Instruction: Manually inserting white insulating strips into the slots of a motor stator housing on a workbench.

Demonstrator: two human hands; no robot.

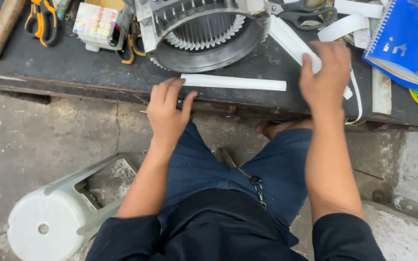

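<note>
A long white paper strip (233,82) lies flat on the dark workbench (73,67) near its front edge. My left hand (169,112) rests at the strip's left end, fingers loosely curled, touching it. My right hand (325,77) lies flat on another white strip (291,43) that runs diagonally toward the back, pressing it down with fingers spread. Just behind the strips stands a round metal motor stator (209,34) with slotted inner teeth.
Grey scissors (306,12) and loose white strips (344,26) lie at the back right, beside a blue spiral notebook (405,38). Orange-handled pliers (42,19), a small box (97,21) and a wooden handle (1,26) sit at the left. A white plastic stool (59,212) lies tipped on the floor.
</note>
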